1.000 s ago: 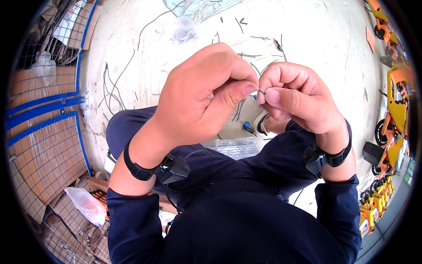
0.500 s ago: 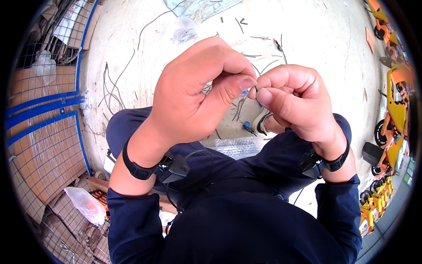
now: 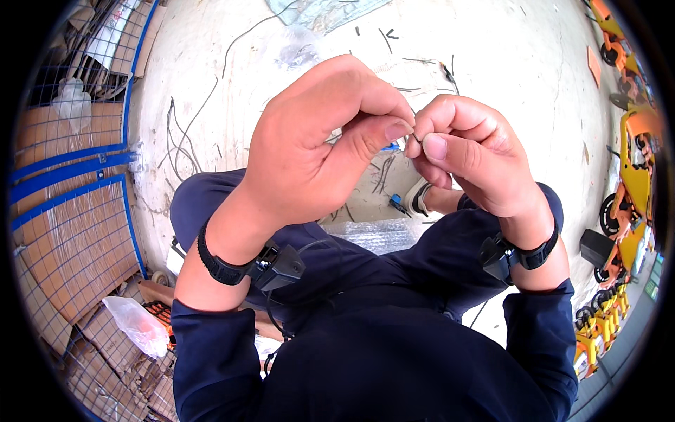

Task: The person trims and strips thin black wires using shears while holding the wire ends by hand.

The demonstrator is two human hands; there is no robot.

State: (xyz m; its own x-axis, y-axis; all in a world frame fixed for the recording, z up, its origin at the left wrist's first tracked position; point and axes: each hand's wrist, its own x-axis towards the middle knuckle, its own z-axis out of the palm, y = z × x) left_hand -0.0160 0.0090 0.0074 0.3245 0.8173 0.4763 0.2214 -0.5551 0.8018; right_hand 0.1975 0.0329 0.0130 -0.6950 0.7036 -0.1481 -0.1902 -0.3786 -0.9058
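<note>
My left hand (image 3: 320, 141) is closed in a pinch, thumb tip against index finger, above the floor between my knees. Right beside it, my right hand (image 3: 478, 151) also pinches, its thumb pressed toward the index finger and its other fingers curled below. The fingertips of both hands nearly meet, and a tiny dark bit shows between them, too small to name. Below the hands, a blue-handled tool (image 3: 398, 204) lies next to my shoe (image 3: 419, 197). Short pieces of dark wire (image 3: 383, 174) are scattered on the floor behind my fingers.
Long dark cable (image 3: 184, 133) lies in loose loops at the left. Farther off are a clear plastic bag (image 3: 297, 48) and a light blue sheet (image 3: 330, 13). A blue mesh cage (image 3: 74, 165) with cardboard stands left; yellow and orange wheeled machines (image 3: 636, 155) line the right.
My right hand has shifted slightly up and right, and its lower fingers have uncurled a little. The left hand is almost still. A curved dark wire behind the fingertips no longer shows.
</note>
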